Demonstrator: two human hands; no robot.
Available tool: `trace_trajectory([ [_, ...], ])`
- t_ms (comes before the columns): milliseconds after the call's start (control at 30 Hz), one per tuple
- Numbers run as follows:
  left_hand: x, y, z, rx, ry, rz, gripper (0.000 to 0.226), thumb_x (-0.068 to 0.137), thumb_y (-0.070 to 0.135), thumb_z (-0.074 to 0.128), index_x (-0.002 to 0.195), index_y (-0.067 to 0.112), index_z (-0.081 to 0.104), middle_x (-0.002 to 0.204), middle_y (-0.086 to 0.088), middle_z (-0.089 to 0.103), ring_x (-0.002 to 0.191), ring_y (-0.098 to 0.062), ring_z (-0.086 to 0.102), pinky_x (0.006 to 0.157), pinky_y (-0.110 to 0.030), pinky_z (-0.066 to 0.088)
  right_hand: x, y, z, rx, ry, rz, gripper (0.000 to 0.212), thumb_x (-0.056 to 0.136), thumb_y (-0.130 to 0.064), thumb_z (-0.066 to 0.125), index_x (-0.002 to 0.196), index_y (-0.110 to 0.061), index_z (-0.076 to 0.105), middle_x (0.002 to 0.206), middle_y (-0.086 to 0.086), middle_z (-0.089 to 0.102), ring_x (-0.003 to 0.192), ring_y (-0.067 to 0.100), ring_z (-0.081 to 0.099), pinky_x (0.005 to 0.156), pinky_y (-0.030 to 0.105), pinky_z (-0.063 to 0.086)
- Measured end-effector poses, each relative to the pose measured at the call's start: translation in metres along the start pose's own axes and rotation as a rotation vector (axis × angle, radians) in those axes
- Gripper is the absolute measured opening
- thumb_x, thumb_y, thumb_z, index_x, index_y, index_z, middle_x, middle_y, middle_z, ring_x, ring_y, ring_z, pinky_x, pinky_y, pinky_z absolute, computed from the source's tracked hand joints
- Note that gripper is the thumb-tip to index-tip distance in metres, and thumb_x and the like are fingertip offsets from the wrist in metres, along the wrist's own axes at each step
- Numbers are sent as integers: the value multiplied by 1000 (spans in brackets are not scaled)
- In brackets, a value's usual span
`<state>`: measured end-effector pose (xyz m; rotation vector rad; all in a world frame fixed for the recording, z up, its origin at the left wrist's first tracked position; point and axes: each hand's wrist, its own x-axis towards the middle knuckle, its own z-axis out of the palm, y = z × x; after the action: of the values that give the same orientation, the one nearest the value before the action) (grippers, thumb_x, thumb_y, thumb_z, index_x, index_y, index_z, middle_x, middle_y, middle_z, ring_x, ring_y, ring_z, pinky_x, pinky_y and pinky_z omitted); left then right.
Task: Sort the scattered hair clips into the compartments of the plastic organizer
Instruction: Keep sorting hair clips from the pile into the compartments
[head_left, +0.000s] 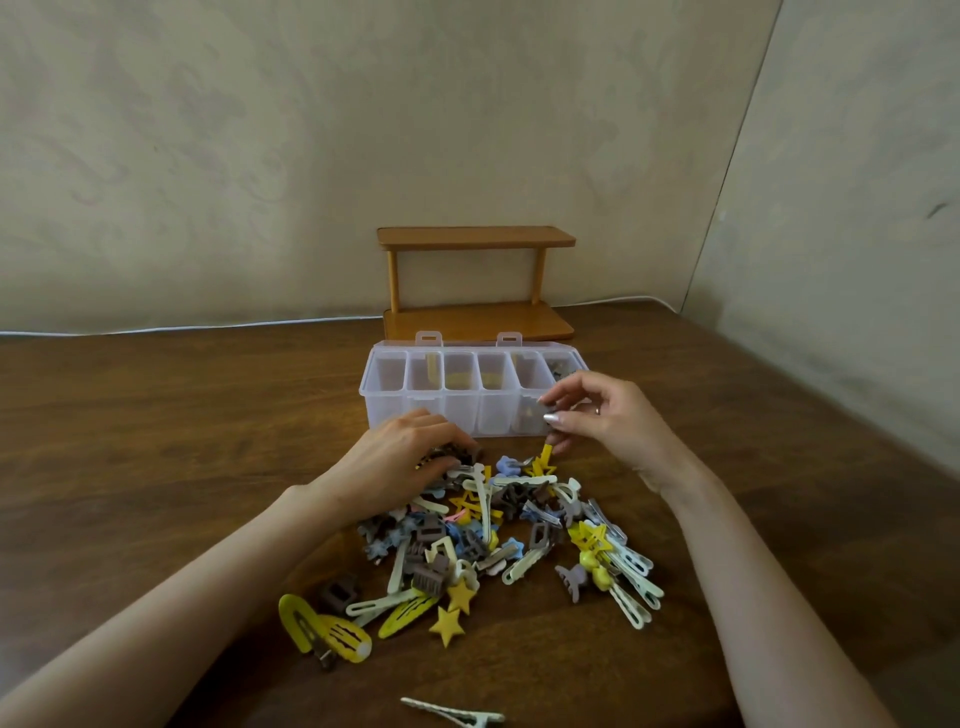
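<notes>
A clear plastic organizer with several compartments stands open on the wooden table; a few dark clips lie in its rightmost compartment. In front of it spreads a pile of hair clips in yellow, cream, blue and brown. My left hand lies on the pile's far left edge, fingers curled round some dark brown clips. My right hand hovers at the organizer's right front corner, fingers loosely curled with nothing visible between them, just above a yellow star clip.
A small two-tier wooden shelf stands behind the organizer against the wall. Large yellow snap clips lie at the pile's near left. A lone cream clip lies at the table's near edge. A wall closes the right side.
</notes>
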<state>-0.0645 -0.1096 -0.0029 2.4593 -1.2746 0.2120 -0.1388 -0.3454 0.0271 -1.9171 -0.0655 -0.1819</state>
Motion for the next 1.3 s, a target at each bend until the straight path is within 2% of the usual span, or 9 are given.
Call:
trace_trajectory([
  [100,0,0,0,5,13,4,25,90,25,56,115,29,60,113,12,57,101,2,45,76,-8,34,1,1,6,103,115,-69,13,84,3,63,94,-5,62,92,14,62,74,26,70,63,30,57],
  [233,0,0,0,5,28,-3,22,90,23,57,111,26,62,110,11,57,100,-1,46,75,-9,36,9,2,13,-73,356,-194,10,82,-5,69,88,-13,66,83,4,66,70,9,61,57,18,49],
  [367,-1,1,-1,7,33,-9,21,89,23,57,110,25,62,110,10,57,100,-4,48,82,-18,43,25,-7,21,-238,402,-281,10,84,-5,67,91,-12,65,85,-2,65,73,6,60,66,16,52],
  [467,-1,2,-2,11,30,-5,21,89,22,57,110,25,62,110,9,57,101,-4,49,82,-17,43,40,-11,29,-355,358,-313,12,85,-5,66,94,-12,65,91,-2,64,76,2,58,67,10,48],
  [567,-1,1,-3,11,26,-8,22,89,22,57,110,25,61,111,9,57,101,-4,49,81,-15,42,49,-12,33,-450,316,-292,18,86,-7,65,102,-13,66,97,-1,63,80,6,58,72,16,51],
  [733,1,-1,-2,21,23,-15,24,90,23,55,113,25,61,112,9,58,101,-3,47,78,-12,37,28,-12,21,-428,345,-339,14,87,-6,63,98,-14,66,92,-10,61,76,-4,55,67,5,44],
  [933,2,-1,-1,13,20,-30,24,90,24,56,113,26,60,113,9,57,101,-2,46,82,-17,40,2,-3,6,-501,-1,-137,10,84,-18,67,85,-28,67,85,-14,63,73,-2,58,68,19,46],
  [1200,0,0,-1,21,45,-35,20,89,24,57,109,26,60,109,9,55,100,-5,46,81,-21,43,3,20,25,-767,-141,-195,22,89,-28,61,109,-36,66,99,-15,54,95,3,45,75,22,36],
  [1300,-1,-2,-1,27,42,-44,20,89,24,56,109,27,60,108,9,55,98,-4,45,81,-26,47,4,21,27,-777,-133,-186,19,88,-27,62,105,-34,67,99,-14,56,96,4,42,76,23,34],
])
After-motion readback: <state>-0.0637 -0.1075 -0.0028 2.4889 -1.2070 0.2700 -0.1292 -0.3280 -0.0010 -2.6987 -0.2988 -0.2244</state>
